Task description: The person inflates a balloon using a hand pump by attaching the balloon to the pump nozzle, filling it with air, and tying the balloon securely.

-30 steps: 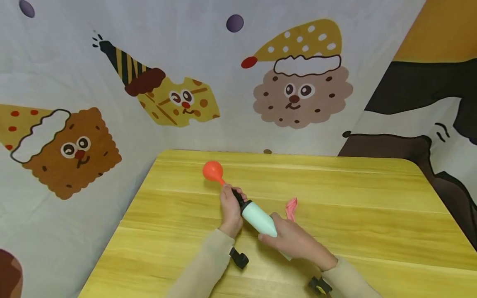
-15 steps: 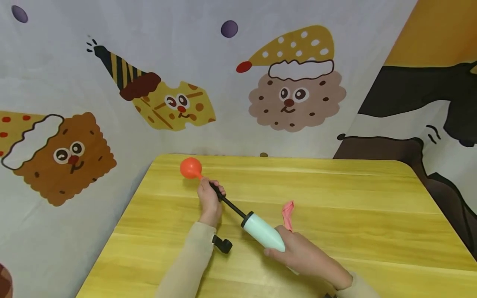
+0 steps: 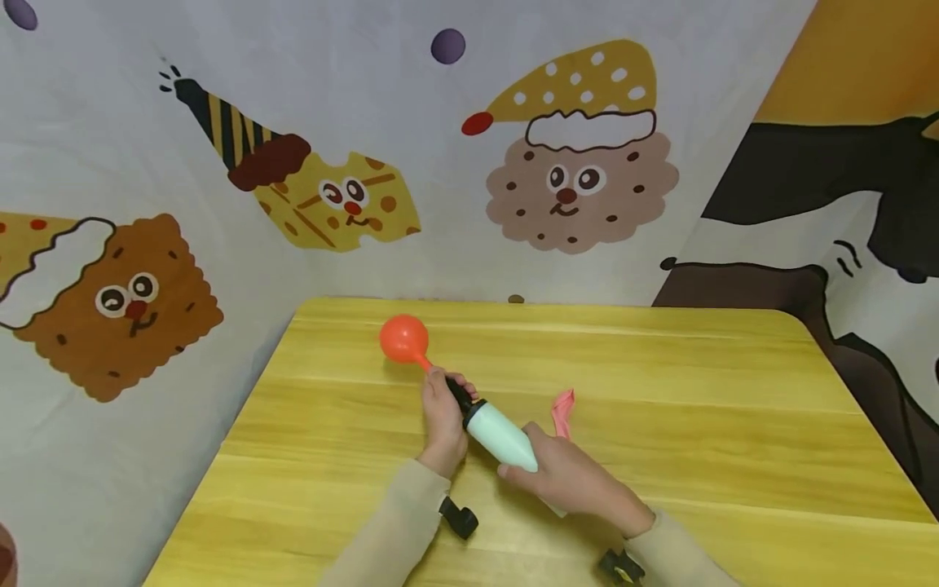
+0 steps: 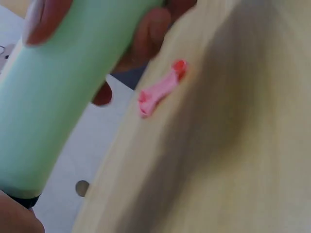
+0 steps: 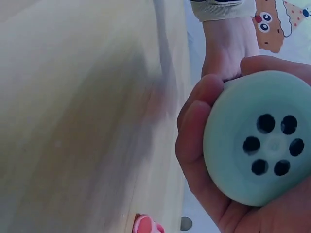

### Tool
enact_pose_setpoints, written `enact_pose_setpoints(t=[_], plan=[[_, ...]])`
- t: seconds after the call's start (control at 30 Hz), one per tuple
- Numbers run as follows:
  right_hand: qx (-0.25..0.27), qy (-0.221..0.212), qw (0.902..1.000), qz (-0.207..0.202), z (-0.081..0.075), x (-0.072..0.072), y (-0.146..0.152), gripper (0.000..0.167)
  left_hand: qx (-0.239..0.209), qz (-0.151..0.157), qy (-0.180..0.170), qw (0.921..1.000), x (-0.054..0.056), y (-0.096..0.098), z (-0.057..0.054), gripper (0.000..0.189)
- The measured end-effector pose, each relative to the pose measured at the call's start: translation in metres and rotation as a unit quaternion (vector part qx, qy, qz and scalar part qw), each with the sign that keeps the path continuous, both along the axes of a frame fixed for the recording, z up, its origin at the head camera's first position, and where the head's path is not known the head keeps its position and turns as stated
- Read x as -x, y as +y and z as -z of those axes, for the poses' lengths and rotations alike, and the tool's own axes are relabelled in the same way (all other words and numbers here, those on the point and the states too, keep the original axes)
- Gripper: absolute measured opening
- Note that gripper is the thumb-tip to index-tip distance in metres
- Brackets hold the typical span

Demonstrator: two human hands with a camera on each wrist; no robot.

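Note:
My right hand (image 3: pixel 568 473) grips the mint-green barrel of a balloon pump (image 3: pixel 502 436), fingers curled round it. At the pump's far end, my left hand (image 3: pixel 443 416) holds the black nozzle end with the neck of a small round red-orange balloon (image 3: pixel 404 338), which is partly inflated. Barrel and black end sit close together, the rod between them hidden. In the right wrist view the pump's round end (image 5: pixel 274 145) faces the camera and shows several dark holes.
A limp pink balloon (image 3: pixel 562 412) lies on the wooden table (image 3: pixel 697 408), just beyond my right hand. A cloth with cartoon biscuits (image 3: pixel 583 191) hangs behind the table. Black wrist cameras (image 3: pixel 460 518) sit at both cuffs.
My hands moved apart, baring the black rod, then came back together so the rod slid into the barrel. The red-orange balloon looks slightly bigger than a second ago.

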State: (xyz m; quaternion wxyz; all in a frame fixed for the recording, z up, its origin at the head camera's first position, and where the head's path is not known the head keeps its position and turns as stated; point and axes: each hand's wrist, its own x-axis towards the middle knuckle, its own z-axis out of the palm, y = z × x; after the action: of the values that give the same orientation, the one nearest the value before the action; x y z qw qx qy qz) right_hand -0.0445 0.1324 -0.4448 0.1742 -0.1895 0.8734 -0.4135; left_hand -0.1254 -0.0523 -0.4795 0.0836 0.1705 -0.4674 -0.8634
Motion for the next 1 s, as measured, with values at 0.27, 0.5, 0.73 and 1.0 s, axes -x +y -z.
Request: enact_pose_setpoints(t=[0.27,0.5,0.73,1.0], plan=[[0.017,-0.035,0.999,0.024,-0.007,-0.002,-0.002,0.061,0.023,-0.011,0.034,0.9991,0.02,-0.016,-0.01,0.04],[-0.006,-0.024,0.9996,0.01,-0.009,-0.019,0.016,0.055,0.001,-0.057,0.019,0.9982,0.038,-0.046,-0.007,0.038],[-0.02,-0.017,0.9996,-0.002,0.0,-0.023,0.018,0.058,0.006,-0.049,-0.005,0.9988,0.021,-0.038,0.0,0.034],[0.0,-0.011,0.9999,-0.001,0.004,-0.006,0.004,0.057,0.003,-0.015,-0.003,0.9999,0.0,-0.011,0.005,0.034]])
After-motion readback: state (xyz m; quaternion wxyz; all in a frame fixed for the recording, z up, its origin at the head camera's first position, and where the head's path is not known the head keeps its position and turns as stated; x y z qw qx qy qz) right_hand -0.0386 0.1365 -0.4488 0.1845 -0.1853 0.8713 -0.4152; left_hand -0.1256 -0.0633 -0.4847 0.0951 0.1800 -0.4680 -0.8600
